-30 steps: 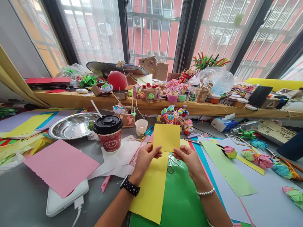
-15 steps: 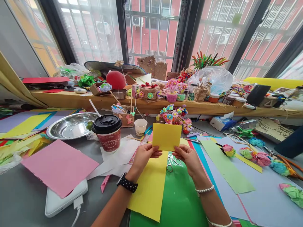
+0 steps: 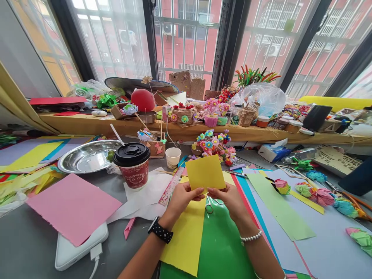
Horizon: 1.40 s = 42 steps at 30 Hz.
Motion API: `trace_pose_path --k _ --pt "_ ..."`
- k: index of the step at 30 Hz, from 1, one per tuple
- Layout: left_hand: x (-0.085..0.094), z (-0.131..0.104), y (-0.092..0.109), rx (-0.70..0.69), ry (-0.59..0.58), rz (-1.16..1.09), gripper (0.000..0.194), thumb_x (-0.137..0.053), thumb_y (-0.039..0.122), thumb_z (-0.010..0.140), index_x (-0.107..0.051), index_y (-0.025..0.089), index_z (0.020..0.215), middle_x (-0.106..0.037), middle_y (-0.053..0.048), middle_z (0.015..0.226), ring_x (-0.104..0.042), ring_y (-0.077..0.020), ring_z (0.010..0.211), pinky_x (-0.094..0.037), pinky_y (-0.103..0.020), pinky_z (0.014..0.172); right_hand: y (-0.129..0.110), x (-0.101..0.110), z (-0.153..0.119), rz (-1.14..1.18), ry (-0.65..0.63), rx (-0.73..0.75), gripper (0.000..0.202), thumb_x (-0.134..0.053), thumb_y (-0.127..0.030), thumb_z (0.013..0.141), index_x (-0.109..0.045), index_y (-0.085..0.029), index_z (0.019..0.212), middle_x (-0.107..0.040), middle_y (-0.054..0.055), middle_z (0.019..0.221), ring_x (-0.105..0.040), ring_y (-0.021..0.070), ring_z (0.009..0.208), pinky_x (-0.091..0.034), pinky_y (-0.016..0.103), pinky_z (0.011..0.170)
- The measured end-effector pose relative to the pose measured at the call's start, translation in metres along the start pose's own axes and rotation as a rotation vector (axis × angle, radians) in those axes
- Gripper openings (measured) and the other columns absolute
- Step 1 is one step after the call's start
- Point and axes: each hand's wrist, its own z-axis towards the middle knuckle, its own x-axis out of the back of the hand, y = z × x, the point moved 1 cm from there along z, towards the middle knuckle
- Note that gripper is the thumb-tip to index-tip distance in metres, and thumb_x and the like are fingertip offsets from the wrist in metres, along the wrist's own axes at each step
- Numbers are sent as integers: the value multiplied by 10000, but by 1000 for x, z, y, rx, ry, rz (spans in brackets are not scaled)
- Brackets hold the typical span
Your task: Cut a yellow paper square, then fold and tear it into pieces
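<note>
In the head view, I have both hands raised in front of me, pinching one yellow square (image 3: 205, 171) of paper. My left grip (image 3: 183, 197) is clamped on its lower left part and my right grip (image 3: 231, 195) on its lower right, the thumbs close together along the bottom edge. The square tilts a little and stands in front of the crocheted flowers (image 3: 214, 142). Below my hands, a longer yellow strip (image 3: 184, 240) lies partly over a shiny green sheet (image 3: 225, 248), with scissors (image 3: 209, 209) beside it, partly hidden by my right hand. Left of me on the desk (image 3: 122, 257) are a patterned ruler (image 3: 170, 190), a lidded red cup (image 3: 135, 175) and a pink sheet (image 3: 75, 207) lying over a white device (image 3: 65, 254).
</note>
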Motion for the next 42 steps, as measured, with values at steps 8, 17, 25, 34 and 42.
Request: trace_pose_path --k 8,17,25,34,42 --pt "7 1 6 -18 42 26 311 -714 290 568 -658 76 788 -697 -85 749 -647 -181 617 -509 -263 594 -1 21 10 76 187 70 278 -742 -321 529 -631 -154 721 -680 20 628 -630 161 568 -486 280 580" --pt "1 -2 5 -36 24 42 299 -696 312 584 -648 91 779 -696 -82 743 -647 -180 625 -507 -256 586 3 20 11 108 320 194 318 -714 -344 566 -611 -165 808 -672 28 711 -622 173 658 -488 298 644" --pt "9 0 6 -45 3 87 253 -705 307 553 -639 113 702 -669 -45 618 -618 -162 547 -475 -252 546 -10 16 4 38 42 138 386 -551 -512 682 -661 -163 806 -667 62 769 -612 192 700 -491 302 606" --pt "5 0 3 -52 -62 109 215 -706 301 539 -628 129 640 -642 -19 562 -597 -151 550 -451 -231 534 -1 6 2 -59 -23 107 201 -716 -305 574 -667 -151 694 -646 8 631 -566 136 536 -441 241 513" --pt "5 7 -7 -65 11 64 285 -711 329 543 -627 123 722 -674 -42 652 -623 -167 598 -475 -256 582 2 2 -1 3 -44 48 262 -710 -298 592 -657 -156 805 -689 53 774 -621 181 709 -478 278 640"
